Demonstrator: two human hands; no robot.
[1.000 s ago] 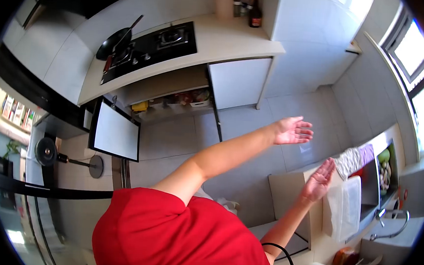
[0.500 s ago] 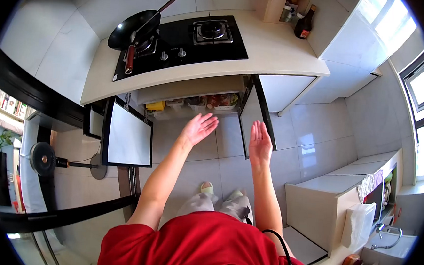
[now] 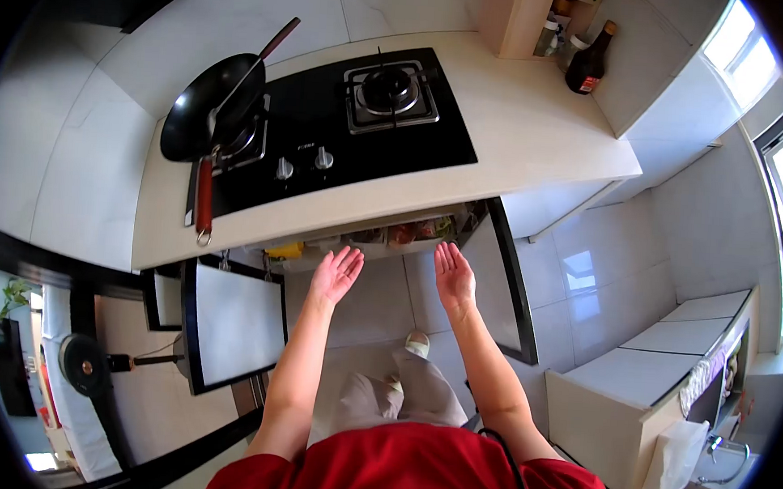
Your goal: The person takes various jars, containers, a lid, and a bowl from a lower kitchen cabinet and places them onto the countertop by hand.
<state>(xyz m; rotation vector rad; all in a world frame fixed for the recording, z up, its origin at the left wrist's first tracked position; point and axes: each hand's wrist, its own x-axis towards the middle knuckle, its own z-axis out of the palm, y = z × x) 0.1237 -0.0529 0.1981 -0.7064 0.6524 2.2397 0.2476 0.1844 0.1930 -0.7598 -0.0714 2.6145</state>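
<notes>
My left hand (image 3: 337, 275) is held palm up, fingers spread, with nothing in it. Level with it on the right, my right hand (image 3: 454, 276) is also empty, its fingers stretched out. Both are apart from each other, in front of the counter's edge. Between two open cabinet doors, the left door (image 3: 236, 326) and the right door (image 3: 502, 287), a cabinet below the counter (image 3: 543, 119) shows packets (image 3: 415, 232) and a yellow item (image 3: 285, 250). Above stands a black gas stove (image 3: 327, 124).
A wok (image 3: 189, 111) with a spatula in it sits on the left burner. A dark bottle (image 3: 591, 61) stands at the counter's back right. A fan (image 3: 86, 366) is at the left. A low cabinet (image 3: 600, 428) and a faucet (image 3: 727, 451) are at the right.
The view has turned from the sink side towards the stove and come closer to it. Both hands now reach forward towards the open cabinet, still empty.
</notes>
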